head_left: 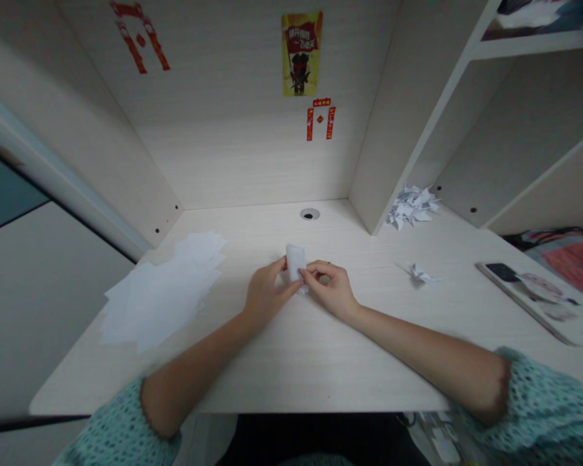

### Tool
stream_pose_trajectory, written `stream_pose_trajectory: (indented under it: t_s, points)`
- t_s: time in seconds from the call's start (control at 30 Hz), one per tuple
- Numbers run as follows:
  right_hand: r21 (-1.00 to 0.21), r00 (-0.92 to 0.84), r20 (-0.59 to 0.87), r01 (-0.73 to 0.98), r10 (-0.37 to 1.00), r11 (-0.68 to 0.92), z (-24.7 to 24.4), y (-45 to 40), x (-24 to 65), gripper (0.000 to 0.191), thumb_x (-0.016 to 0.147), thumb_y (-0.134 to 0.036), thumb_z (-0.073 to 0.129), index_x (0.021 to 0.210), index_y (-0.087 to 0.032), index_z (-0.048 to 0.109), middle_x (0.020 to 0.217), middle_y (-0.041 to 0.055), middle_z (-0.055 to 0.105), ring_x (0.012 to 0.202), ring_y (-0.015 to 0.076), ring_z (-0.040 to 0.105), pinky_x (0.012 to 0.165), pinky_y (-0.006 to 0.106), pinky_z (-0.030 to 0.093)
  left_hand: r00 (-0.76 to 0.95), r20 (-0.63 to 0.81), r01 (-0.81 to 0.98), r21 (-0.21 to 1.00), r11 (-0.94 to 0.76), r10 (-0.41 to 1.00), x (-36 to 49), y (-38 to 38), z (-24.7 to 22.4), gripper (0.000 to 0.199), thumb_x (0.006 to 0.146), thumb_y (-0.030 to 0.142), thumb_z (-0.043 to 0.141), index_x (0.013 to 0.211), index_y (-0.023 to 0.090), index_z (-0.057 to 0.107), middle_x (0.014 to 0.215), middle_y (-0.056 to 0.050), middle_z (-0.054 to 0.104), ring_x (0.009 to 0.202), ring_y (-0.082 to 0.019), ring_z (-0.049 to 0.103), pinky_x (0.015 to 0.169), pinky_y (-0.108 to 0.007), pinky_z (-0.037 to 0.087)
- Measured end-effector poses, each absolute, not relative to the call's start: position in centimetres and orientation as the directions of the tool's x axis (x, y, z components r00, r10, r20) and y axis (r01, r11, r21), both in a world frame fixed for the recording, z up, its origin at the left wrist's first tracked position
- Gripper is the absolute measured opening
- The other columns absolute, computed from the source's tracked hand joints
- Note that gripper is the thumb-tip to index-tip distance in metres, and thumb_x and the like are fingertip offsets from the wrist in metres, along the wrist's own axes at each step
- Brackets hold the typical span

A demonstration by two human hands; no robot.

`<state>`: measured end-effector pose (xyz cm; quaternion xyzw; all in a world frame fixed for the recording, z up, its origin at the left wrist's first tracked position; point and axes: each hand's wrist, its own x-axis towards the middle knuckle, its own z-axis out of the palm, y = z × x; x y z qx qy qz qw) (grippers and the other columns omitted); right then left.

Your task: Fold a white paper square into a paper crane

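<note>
A small folded piece of white paper (296, 260) is held upright between my two hands over the middle of the desk. My left hand (267, 289) grips its left side and lower edge, thumb in front. The fingertips of my right hand (331, 289) pinch its lower right corner. Beneath the fingertips a bit of white shows, too small to make out. A spread pile of white paper sheets (165, 291) lies on the desk to the left of my left hand.
One folded paper piece (422, 275) lies right of my right hand. Behind it, a heap of folded papers (412, 206) sits beside an upright divider (386, 123). A phone (544, 301) lies at the far right. The desk (272, 375) has a round cable hole (309, 214) at the back.
</note>
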<state>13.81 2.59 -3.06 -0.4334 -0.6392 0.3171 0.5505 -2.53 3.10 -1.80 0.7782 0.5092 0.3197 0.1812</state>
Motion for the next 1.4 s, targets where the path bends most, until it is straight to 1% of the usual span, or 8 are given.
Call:
stream_pose_trajectory:
  t_s: [0.33, 0.5, 0.63, 0.77, 0.9, 1.03, 1.23, 1.4]
  points:
    - [-0.954, -0.125, 0.299, -0.061, 0.946, 0.294, -3.6, 3.5, 13.7, 0.013, 0.071, -0.033, 0.069, 0.064, -0.022, 0.071, 0.069, 0.0026, 0.064, 0.067, 0.0157, 0.056, 0.065, 0.029, 0.041, 0.386, 0.268, 0.557, 0.695, -0.454, 0.883, -2.7, 3.1, -1.4, 0.043, 0.079, 0.038, 0.055, 0.117, 0.018, 0.053, 0.113, -0.01, 0.063, 0.106, -0.024, 0.057, 0.095, -0.035, 0.04]
    - [-0.961, -0.062, 0.275, 0.001, 0.959, 0.276, -3.7, 3.9, 14.1, 0.022, 0.069, -0.04, 0.069, 0.062, -0.02, 0.068, 0.066, 0.0026, 0.062, 0.059, 0.0143, 0.051, 0.056, 0.027, 0.038, 0.341, 0.241, 0.466, 0.796, -0.386, 0.909, -3.2, 3.5, -1.5, 0.031, 0.083, 0.031, 0.047, 0.108, 0.017, 0.059, 0.11, -0.007, 0.064, 0.104, -0.022, 0.057, 0.093, -0.033, 0.042]
    - [-0.954, -0.061, 0.286, 0.073, 0.956, 0.29, -3.8, 3.9, 14.2, 0.019, 0.07, -0.039, 0.069, 0.07, -0.02, 0.07, 0.067, 0.0032, 0.064, 0.058, 0.015, 0.052, 0.056, 0.028, 0.039, 0.36, 0.23, 0.377, 0.851, -0.366, 0.904, -2.9, 3.3, -1.2, 0.038, 0.085, 0.037, 0.046, 0.117, 0.019, 0.055, 0.115, -0.005, 0.063, 0.104, -0.02, 0.057, 0.092, -0.03, 0.042]
    - [-0.921, -0.113, 0.336, 0.166, 0.935, 0.351, -3.5, 3.2, 14.2, 0.017, 0.074, -0.038, 0.064, 0.075, -0.022, 0.07, 0.067, 0.0026, 0.065, 0.057, 0.0154, 0.051, 0.056, 0.028, 0.039, 0.31, 0.2, 0.437, 0.838, -0.326, 0.929, -2.5, 2.9, -1.2, 0.044, 0.078, 0.043, 0.057, 0.117, 0.022, 0.055, 0.111, -0.004, 0.065, 0.101, -0.022, 0.059, 0.09, -0.031, 0.043]
    - [-0.872, -0.093, 0.398, 0.271, 0.913, 0.408, -2.5, 2.9, 14.4, 0.018, 0.078, -0.038, 0.06, 0.073, -0.022, 0.068, 0.063, 0.0007, 0.06, 0.057, 0.0149, 0.05, 0.057, 0.028, 0.038, 0.24, 0.134, 0.46, 0.856, -0.234, 0.962, -2.8, 3.3, -1.8, 0.039, 0.081, 0.047, 0.051, 0.105, 0.019, 0.063, 0.096, -0.005, 0.069, 0.088, -0.023, 0.063, 0.079, -0.033, 0.048]
    - [-0.923, -0.019, 0.322, 0.217, 0.946, 0.318, -2.3, 3.9, 15.1, 0.023, 0.077, -0.042, 0.061, 0.073, -0.019, 0.065, 0.062, 0.0004, 0.059, 0.058, 0.0141, 0.051, 0.056, 0.027, 0.037, 0.117, 0.057, 0.232, 0.969, -0.083, 0.991, -3.2, 4.5, -2.1, 0.042, 0.081, 0.047, 0.05, 0.102, 0.013, 0.065, 0.098, -0.009, 0.07, 0.092, -0.025, 0.063, 0.08, -0.037, 0.049]
    - [-0.987, -0.082, 0.106, -0.132, 0.991, 0.095, -3.6, 5.6, 15.6, 0.028, 0.07, -0.043, 0.067, 0.08, -0.017, 0.063, 0.064, 0.0009, 0.062, 0.054, 0.0125, 0.052, 0.053, 0.025, 0.038, 0.249, -0.115, -0.067, 0.988, 0.136, 0.962, -3.3, 5.3, -2.1, 0.043, 0.076, 0.039, 0.062, 0.109, 0.011, 0.062, 0.111, -0.012, 0.066, 0.097, -0.026, 0.062, 0.087, -0.042, 0.048]
    - [-0.953, -0.033, 0.288, -0.111, 0.957, 0.283, -3.8, 5.9, 15.9, 0.03, 0.071, -0.029, 0.067, 0.099, -0.024, 0.056, 0.077, -0.002, 0.062, 0.06, 0.0109, 0.052, 0.058, 0.024, 0.039, 0.285, -0.171, -0.215, 0.948, 0.237, 0.943, -3.3, 5.2, -1.7, 0.043, 0.077, 0.033, 0.062, 0.114, 0.01, 0.059, 0.115, -0.015, 0.063, 0.099, -0.026, 0.062, 0.09, -0.042, 0.047]
